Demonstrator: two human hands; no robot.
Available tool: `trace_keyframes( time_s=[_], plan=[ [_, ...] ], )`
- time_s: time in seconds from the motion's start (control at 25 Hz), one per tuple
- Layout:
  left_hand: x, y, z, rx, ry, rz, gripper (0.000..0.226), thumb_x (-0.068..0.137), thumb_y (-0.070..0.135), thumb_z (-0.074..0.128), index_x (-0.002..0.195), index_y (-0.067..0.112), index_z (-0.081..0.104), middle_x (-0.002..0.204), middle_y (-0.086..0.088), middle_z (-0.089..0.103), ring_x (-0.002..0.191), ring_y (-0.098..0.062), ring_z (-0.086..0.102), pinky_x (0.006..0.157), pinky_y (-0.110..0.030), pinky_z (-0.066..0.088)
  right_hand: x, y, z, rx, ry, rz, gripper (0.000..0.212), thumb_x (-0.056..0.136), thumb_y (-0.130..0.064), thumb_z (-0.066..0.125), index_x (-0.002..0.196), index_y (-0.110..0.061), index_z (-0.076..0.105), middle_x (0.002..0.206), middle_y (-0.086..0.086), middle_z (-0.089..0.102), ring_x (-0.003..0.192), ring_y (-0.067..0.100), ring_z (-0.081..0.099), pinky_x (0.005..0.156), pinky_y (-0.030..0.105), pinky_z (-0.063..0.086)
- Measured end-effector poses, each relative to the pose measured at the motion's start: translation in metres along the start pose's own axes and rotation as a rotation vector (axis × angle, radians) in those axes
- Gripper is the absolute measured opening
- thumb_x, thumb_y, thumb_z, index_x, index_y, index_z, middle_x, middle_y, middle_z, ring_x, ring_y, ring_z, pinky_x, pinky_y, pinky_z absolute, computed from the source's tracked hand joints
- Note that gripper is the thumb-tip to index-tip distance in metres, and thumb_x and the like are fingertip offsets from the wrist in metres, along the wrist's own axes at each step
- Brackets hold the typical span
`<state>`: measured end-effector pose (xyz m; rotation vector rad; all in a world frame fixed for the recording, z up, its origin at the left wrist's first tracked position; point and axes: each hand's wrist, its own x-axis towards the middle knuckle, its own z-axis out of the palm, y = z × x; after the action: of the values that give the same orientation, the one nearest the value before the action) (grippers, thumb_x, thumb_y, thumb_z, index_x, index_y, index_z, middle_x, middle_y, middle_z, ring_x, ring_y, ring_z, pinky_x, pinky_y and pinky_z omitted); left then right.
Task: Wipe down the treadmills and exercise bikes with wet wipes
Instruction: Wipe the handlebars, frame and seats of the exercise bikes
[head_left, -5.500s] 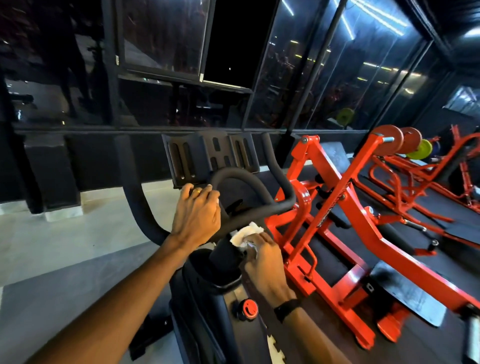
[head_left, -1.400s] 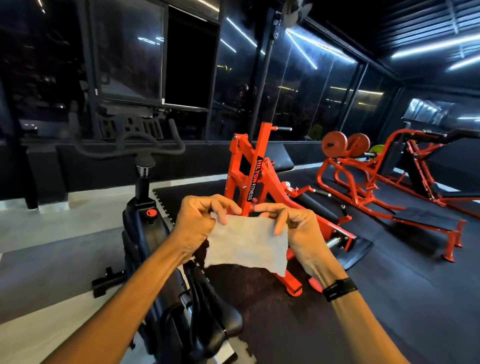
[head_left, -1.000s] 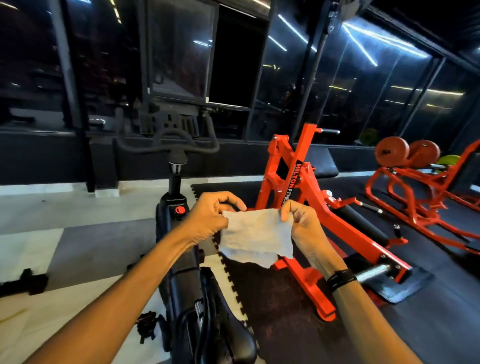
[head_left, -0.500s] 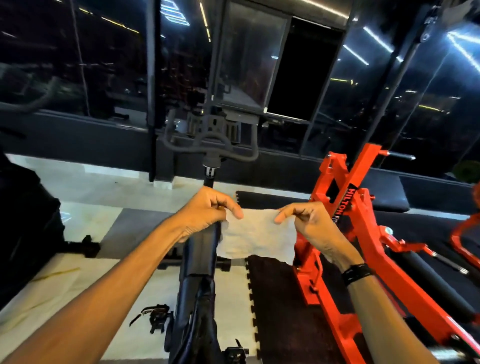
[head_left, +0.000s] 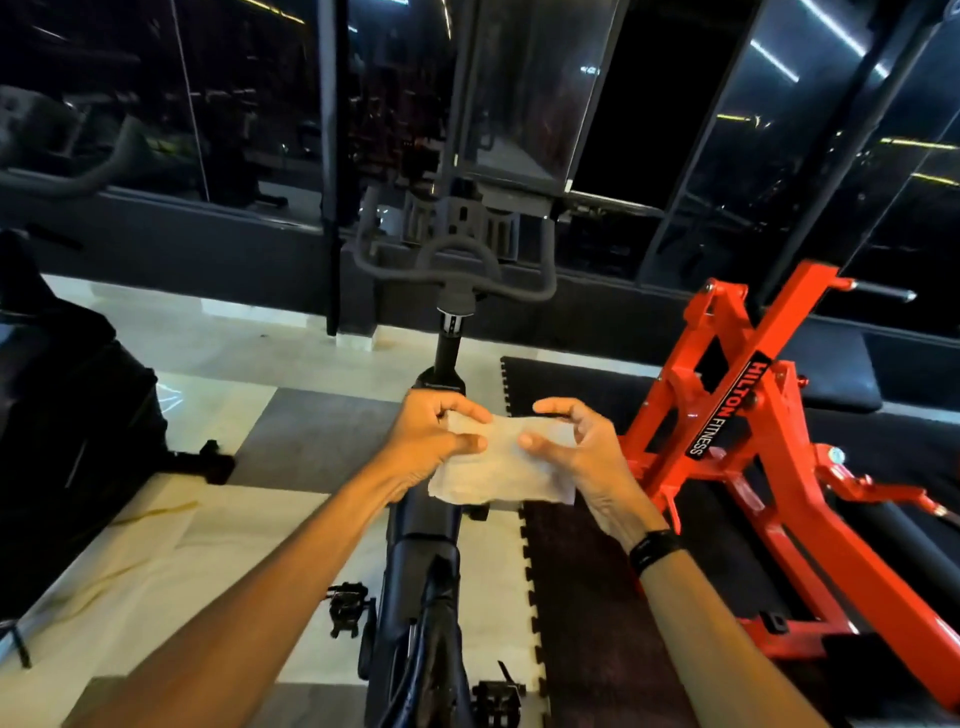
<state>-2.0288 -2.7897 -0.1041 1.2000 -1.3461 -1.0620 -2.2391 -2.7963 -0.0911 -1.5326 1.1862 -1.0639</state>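
A white wet wipe is held in the air between both hands, above the black exercise bike. My left hand pinches the wipe's left edge between thumb and fingers. My right hand cups the wipe's right side, with its thumb on the sheet and its fingers curled over the top edge. The bike stands straight ahead of me. Its handlebars and grey tablet holder are at the far end. The frame and pedals lie below my arms.
An orange weight machine stands close on the right on black rubber mats. A bulky black object sits at the left on the pale tiled floor. Dark glass panels run along the far wall.
My hands have come closer together, and the flat, spread wipe is now partly folded. The view has shifted so that the bike sits centred under my arms.
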Motion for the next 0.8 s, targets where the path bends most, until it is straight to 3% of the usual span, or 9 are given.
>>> trace_keyframes(
  time_s=[0.12,0.24,0.32,0.36,0.44,0.52,0.6,0.72,0.8],
  plan=[
    [-0.001,-0.029,0.000,-0.064,0.063,-0.073,0.037,0.069,-0.015,0.078,0.085,0.018,0.074,0.107,-0.011,0.071,0.101,-0.024,0.067,0.080,-0.026,0.057,0.008,0.032,0.023,0.062,-0.002,0.098,0.057,0.070,-0.002,0.085,0.121,-0.014,0.063,0.123,0.012,0.063,0.113,0.026,0.061,0.093,0.043,0.056],
    [-0.006,-0.049,-0.003,-0.035,0.147,-0.117,0.046,0.068,-0.018,0.077,0.084,0.025,0.074,0.107,-0.007,0.071,0.103,-0.024,0.066,0.087,-0.037,0.056,0.010,0.054,0.042,0.245,0.005,0.205,0.034,0.078,0.003,0.077,0.109,0.001,0.064,0.108,0.015,0.068,0.101,0.029,0.064,0.080,0.046,0.059],
    [-0.009,-0.058,-0.002,-0.023,0.195,-0.110,0.049,0.067,-0.019,0.076,0.088,0.025,0.074,0.109,-0.006,0.071,0.104,-0.021,0.065,0.087,-0.036,0.056,0.014,0.062,0.052,0.332,-0.048,0.245,0.018,0.086,-0.002,0.071,0.101,0.002,0.062,0.100,0.016,0.066,0.096,0.031,0.063,0.082,0.057,0.055],
    [-0.010,-0.061,0.000,-0.010,0.210,-0.094,0.049,0.067,-0.020,0.076,0.092,0.022,0.074,0.110,-0.006,0.070,0.103,-0.021,0.064,0.086,-0.033,0.056,0.018,0.067,0.057,0.316,-0.066,0.252,0.014,0.089,-0.003,0.069,0.100,0.000,0.061,0.097,0.014,0.065,0.093,0.028,0.062,0.083,0.054,0.054],
    [-0.013,-0.067,0.004,0.052,0.211,-0.062,0.052,0.065,-0.022,0.074,0.105,0.012,0.074,0.108,-0.006,0.067,0.097,-0.019,0.064,0.078,-0.022,0.054,0.020,0.075,0.065,0.184,-0.075,0.220,0.009,0.091,0.001,0.066,0.094,-0.005,0.061,0.090,0.007,0.064,0.085,0.018,0.061,0.072,0.033,0.055],
    [-0.013,-0.078,0.007,0.165,0.255,-0.056,0.057,0.064,-0.024,0.070,0.111,0.008,0.072,0.102,-0.003,0.063,0.090,-0.018,0.061,0.068,-0.013,0.049,0.019,0.084,0.069,0.085,-0.068,0.167,0.015,0.091,0.005,0.064,0.093,-0.010,0.064,0.087,0.001,0.064,0.081,0.012,0.060,0.064,0.020,0.052],
    [-0.017,-0.085,0.014,0.280,0.287,-0.056,0.061,0.063,-0.023,0.064,0.114,0.008,0.072,0.101,-0.001,0.060,0.090,-0.019,0.060,0.065,-0.009,0.046,0.016,0.092,0.068,0.041,-0.041,0.135,0.017,0.092,0.006,0.062,0.097,-0.009,0.068,0.086,0.000,0.067,0.079,0.010,0.062,0.063,0.021,0.053],
    [-0.027,-0.087,0.033,0.395,0.247,0.002,0.062,0.064,-0.020,0.060,0.120,0.005,0.069,0.111,-0.003,0.057,0.099,-0.018,0.060,0.077,-0.012,0.048,0.010,0.104,0.072,-0.012,0.030,0.156,0.020,0.093,0.002,0.061,0.084,-0.012,0.071,0.078,0.000,0.067,0.072,0.011,0.061,0.060,0.026,0.051],
    [-0.036,-0.087,0.046,0.439,0.176,0.078,0.058,0.068,-0.017,0.062,0.123,0.002,0.066,0.113,-0.002,0.055,0.102,-0.013,0.057,0.083,-0.005,0.043,0.003,0.112,0.080,0.043,-0.001,0.228,0.021,0.098,-0.006,0.058,0.081,-0.009,0.070,0.077,0.004,0.067,0.074,0.016,0.062,0.061,0.029,0.049]
  ],
)
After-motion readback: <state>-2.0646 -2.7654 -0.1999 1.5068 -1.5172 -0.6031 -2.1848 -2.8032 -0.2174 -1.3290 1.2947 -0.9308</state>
